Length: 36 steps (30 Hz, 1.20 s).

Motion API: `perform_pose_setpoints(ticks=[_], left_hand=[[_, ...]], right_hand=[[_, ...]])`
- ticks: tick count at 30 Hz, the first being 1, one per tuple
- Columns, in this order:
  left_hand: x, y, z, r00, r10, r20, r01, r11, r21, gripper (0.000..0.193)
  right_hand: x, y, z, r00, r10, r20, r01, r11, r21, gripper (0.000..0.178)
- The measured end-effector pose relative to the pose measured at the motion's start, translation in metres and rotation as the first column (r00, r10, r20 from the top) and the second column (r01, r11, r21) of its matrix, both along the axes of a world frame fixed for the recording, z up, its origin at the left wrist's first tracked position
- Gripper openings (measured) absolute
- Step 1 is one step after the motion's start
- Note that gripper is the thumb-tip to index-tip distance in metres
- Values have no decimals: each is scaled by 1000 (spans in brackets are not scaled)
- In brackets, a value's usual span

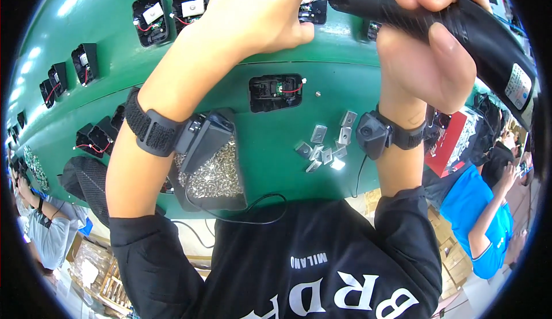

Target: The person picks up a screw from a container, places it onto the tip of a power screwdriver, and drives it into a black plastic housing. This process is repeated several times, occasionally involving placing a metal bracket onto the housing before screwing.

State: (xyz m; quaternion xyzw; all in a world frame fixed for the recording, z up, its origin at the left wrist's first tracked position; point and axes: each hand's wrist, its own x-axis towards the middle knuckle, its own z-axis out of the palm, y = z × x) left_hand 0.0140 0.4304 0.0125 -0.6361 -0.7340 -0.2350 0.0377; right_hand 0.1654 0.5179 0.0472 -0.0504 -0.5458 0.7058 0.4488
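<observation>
My right hand (425,37) is wrapped round a black electric screwdriver (379,4), held nearly level with its nose to the left. Its thin bit reaches a small black plastic housing (315,15) with metal and wiring inside. Closed against that housing is my left hand (261,11), its thumb near the lower edge; the other fingers are partly hidden and cut off by the picture's top. Below, another open housing (276,101) with a green board and a red wire lies on the green table (264,181), beside a single screw (318,94).
Silver metal blocks (326,155) lie right of centre. A dark tray of screws (215,175) stands under my left forearm. More housings (151,20) line the table's far and left parts. A red box (451,143) is at right; people work at both sides.
</observation>
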Motion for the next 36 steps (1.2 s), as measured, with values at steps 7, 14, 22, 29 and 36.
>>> perform_pose_setpoints(ticks=[7, 14, 22, 29, 36], left_hand=[[1, 0, 5, 1000, 28, 4, -27, 997, -70, 33], [1, 0, 8, 1000, 21, -10, -21, 998, -58, 31], [2, 0, 10, 1000, 20, -4, -20, 998, -60, 32], [1, 2, 8, 1000, 15, 17, -14, 999, -43, 30], [-2, 0, 10, 1000, 9, 22, -8, 999, -47, 31]], right_hand=[[-2, -1, 2, 1000, 0, 17, 0, 1000, -14, 71], [-8, 12, -5, 1000, -21, -19, 22, 996, 90, 71], [-4, -1, 7, 999, 8, 43, -9, 1000, 21, 73], [-2, -5, 10, 997, -20, 68, 18, 1000, 22, 72], [-5, 1, 8, 997, 37, 63, -38, 999, 8, 70]])
